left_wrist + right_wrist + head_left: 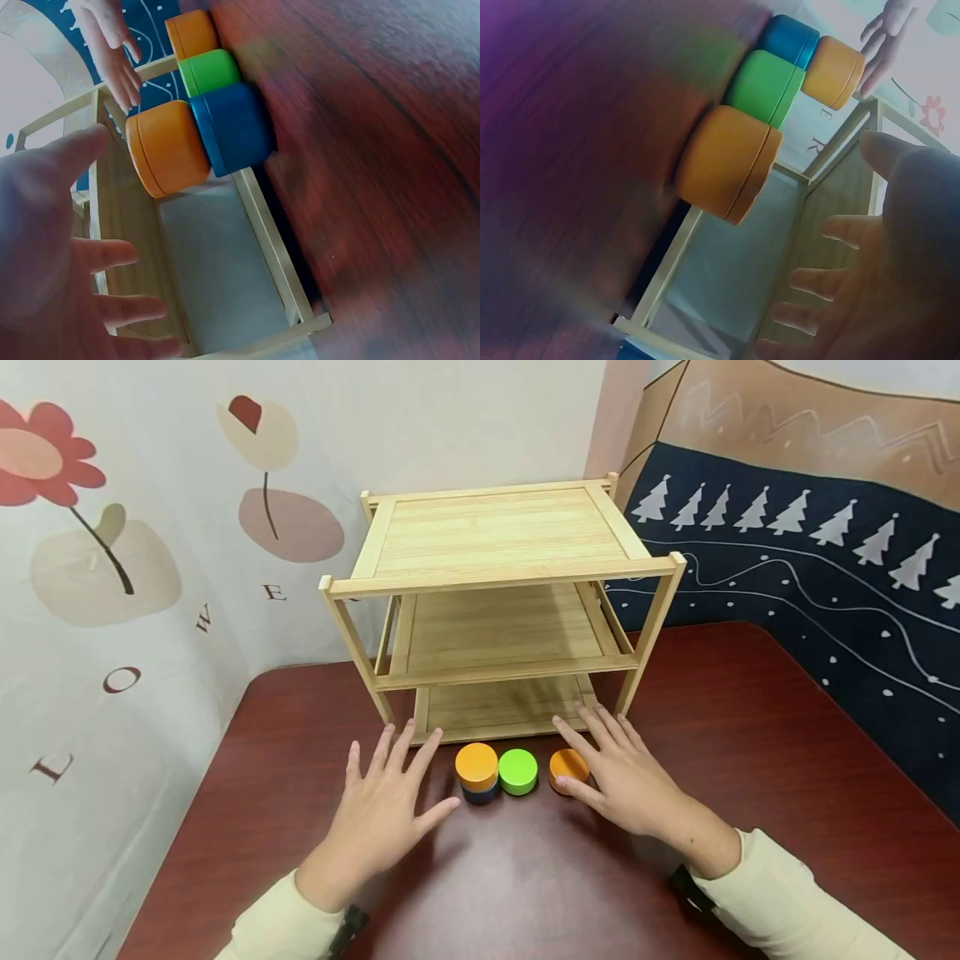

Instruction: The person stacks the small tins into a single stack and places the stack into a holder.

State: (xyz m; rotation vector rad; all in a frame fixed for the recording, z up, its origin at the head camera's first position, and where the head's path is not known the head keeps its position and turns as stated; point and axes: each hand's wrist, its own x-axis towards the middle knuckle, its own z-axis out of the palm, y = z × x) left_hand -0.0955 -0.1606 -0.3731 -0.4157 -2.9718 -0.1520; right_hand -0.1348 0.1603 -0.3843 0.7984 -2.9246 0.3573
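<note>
Several small round lidded jars stand in front of the shelf. One orange jar (477,766) is stacked on a dark blue jar (234,129). Beside that pair is a green jar (518,772), and farther right, a little apart from it, another orange jar (567,770). My left hand (381,817) is spread palm down, left of the stack, fingers apart and holding nothing. Stretched out over the right orange jar is my right hand (633,783); it partly hides the jar in the head view. The right wrist view shows a gap between its fingers and that jar (724,165).
A three-tier wooden shelf (487,578) stands behind the jars, its lowest board close to them. The reddish-brown table (510,893) extends to both sides. Printed wall hangings (172,527) rise behind the table.
</note>
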